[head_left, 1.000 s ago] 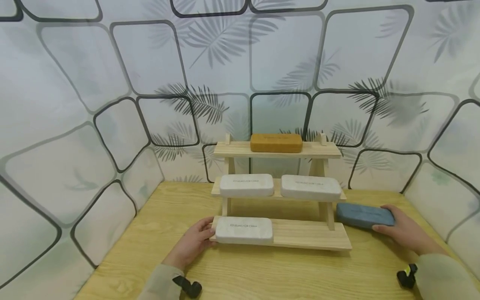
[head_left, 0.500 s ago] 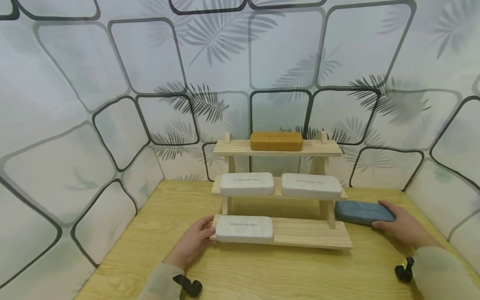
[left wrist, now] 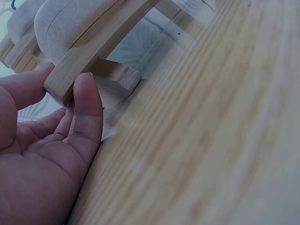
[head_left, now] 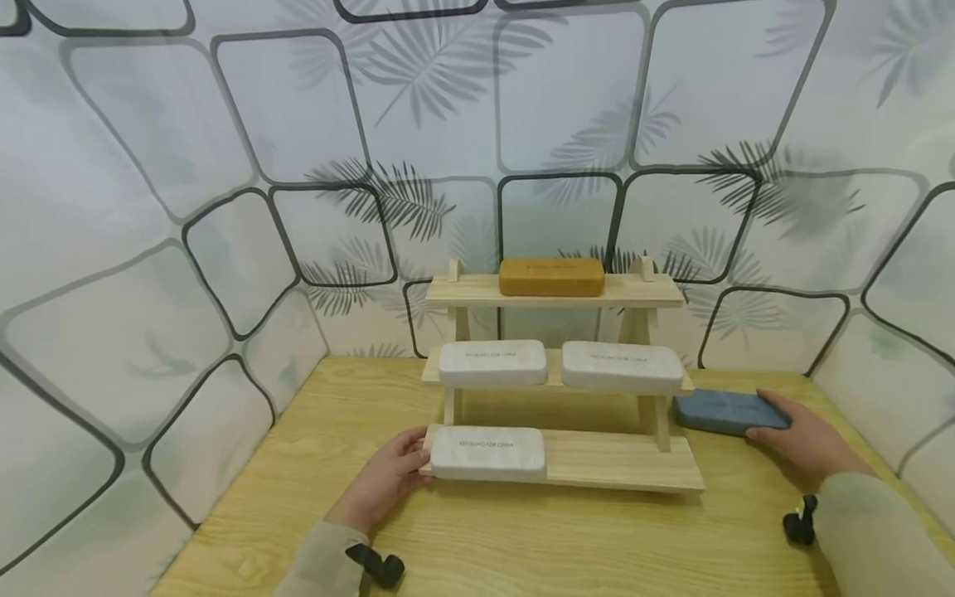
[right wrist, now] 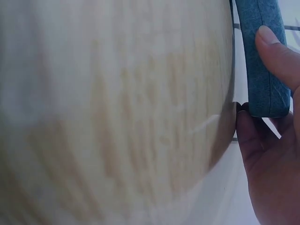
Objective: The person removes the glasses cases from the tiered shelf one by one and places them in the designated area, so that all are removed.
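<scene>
A three-tier wooden display stand [head_left: 619, 460] stands in the middle of the table. My left hand [head_left: 384, 481] pinches the left end of its lowest shelf [left wrist: 77, 65], thumb and fingers on either side of the board. Out to the right, my right hand [head_left: 809, 435] grips a blue glasses case [head_left: 731, 412] by its right end. In the right wrist view, the thumb lies along one face of that blue case [right wrist: 267, 70]. A white glasses case [head_left: 488, 453] rests on the lowest shelf, close to my left fingers.
On the middle shelf sit two white glasses cases, one at left [head_left: 492, 363] and one at right [head_left: 622, 367]. An orange case [head_left: 552, 277] lies on the top shelf. Patterned fabric walls [head_left: 559, 99] enclose the wood-grain table [head_left: 522, 543].
My right hand has shifted slightly farther back with the blue glasses case. The left hand keeps its pinch on the shelf end. The head view has tilted down slightly.
</scene>
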`<state>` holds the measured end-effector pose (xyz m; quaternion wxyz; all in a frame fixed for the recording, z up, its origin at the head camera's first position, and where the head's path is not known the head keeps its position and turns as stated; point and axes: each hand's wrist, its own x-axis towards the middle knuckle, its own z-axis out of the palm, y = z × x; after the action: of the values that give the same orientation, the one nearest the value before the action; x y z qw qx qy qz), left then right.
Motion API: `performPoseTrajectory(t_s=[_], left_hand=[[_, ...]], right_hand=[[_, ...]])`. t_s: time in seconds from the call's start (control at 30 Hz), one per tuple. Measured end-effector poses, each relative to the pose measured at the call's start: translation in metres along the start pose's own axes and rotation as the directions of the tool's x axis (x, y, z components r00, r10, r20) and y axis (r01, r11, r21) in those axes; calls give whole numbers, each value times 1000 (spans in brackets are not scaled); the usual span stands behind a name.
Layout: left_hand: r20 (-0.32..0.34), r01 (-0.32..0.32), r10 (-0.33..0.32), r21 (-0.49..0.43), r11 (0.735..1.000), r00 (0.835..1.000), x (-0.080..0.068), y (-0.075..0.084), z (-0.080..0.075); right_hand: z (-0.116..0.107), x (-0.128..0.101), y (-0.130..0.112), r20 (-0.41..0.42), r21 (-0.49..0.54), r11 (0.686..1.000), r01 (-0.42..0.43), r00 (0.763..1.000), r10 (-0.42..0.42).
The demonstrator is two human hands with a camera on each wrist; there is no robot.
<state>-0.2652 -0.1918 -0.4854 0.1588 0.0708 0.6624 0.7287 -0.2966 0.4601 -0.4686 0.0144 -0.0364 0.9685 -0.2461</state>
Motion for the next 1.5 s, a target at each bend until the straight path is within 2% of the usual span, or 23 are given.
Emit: performPoseTrajectory(t_s=[0.23,0.6,0.77,0.97,1.3,1.5], left_hand=[[19,-9,8,11,1000,1000,0,2,0],[10,-8,8,16,1000,1000,3,1,1],[20,-8,8,14,1000,1000,2,1,1],[27,-6,6,18,1000,1000,1,2,1],[4,4,-4,24,1000,1000,-1,1,1],[-5,0,1,29,1000,1000,-1,2,0]], right_hand=[[-6,0,0,10,-10,1000,-7,1000,7],[-7,-3,0,-11,-18,1000,15,1000,-15],[-5,-4,1,-21,-15,1000,-23,1000,22],[-4,-9,-1,-23,39,996,-84,996,85],[0,-14,-4,-58,70,997,-24,998,28],[0,-19,-8,-59,107,994,-29,998,35]])
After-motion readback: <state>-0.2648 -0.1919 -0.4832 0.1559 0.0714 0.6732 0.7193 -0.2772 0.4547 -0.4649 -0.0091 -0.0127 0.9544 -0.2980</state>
